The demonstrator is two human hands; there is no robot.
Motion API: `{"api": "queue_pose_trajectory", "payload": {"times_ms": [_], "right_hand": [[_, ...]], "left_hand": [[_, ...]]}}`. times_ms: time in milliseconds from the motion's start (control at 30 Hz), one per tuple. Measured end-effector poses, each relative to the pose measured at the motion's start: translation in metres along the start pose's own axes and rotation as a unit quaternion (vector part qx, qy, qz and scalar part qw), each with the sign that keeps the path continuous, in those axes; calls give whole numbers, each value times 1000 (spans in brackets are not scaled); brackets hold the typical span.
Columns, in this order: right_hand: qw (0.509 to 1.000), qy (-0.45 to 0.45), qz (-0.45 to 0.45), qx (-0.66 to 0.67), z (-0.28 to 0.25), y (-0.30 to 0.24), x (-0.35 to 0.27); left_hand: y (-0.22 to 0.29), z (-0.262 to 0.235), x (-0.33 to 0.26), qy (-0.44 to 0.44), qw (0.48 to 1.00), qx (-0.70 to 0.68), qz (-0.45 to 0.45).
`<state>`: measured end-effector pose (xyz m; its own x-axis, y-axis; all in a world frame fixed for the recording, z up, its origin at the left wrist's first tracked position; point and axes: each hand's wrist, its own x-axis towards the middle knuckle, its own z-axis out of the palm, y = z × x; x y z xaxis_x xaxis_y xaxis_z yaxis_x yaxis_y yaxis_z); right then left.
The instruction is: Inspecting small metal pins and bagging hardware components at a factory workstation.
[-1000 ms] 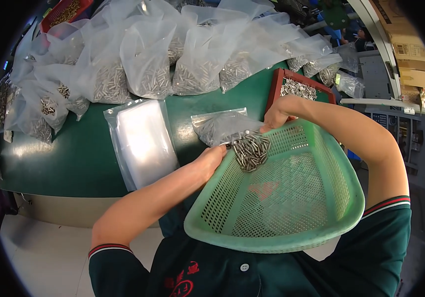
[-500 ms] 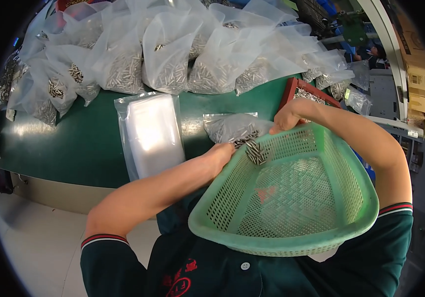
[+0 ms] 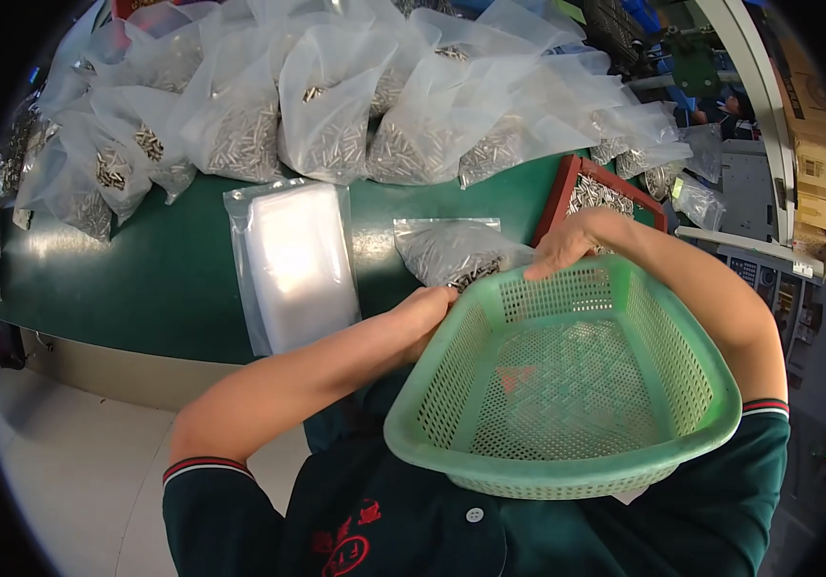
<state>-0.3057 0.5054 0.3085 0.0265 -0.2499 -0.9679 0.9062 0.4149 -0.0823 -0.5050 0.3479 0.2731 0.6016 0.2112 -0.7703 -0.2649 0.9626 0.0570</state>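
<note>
Taking the basket as the dial's centre, the person's right hand (image 3: 571,240) is closed over the far rim at twelve o'clock. The left hand (image 3: 427,308) is at the basket's corner, at ten; what its fingers grasp cannot be told. The pale-green perforated plastic basket (image 3: 576,466) is held tilted before the person's torso.

Between ten and eleven, touching the left hand, a clear plastic bag of small silvery metal cylinders (image 3: 442,252) lies on the glossy dark-green desk (image 3: 124,288). A flat stack of clear plastic bags (image 3: 302,269) reflects light at ten. At twelve, just beyond the right hand, sits a dark-red tray (image 3: 555,202) of silvery pieces. Translucent filled bags (image 3: 326,125) crowd the desk's far side from ten to twelve.

Beyond, a white frame (image 3: 774,115) rises near one, with brown cardboard boxes (image 3: 822,173) past it. Pale floor tiles (image 3: 57,481) spread between eight and nine.
</note>
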Motion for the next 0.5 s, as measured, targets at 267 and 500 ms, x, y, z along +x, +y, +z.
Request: {"api": "queue_pose_trajectory", "payload": {"times_ms": [267, 500], "right_hand": [[948, 103, -193, 229, 76, 72, -57], [760, 298, -257, 518, 192, 198, -118]], "left_hand": [[0, 51, -18, -16, 997, 18, 67], [-19, 75, 1, -10, 995, 45, 86]]}}
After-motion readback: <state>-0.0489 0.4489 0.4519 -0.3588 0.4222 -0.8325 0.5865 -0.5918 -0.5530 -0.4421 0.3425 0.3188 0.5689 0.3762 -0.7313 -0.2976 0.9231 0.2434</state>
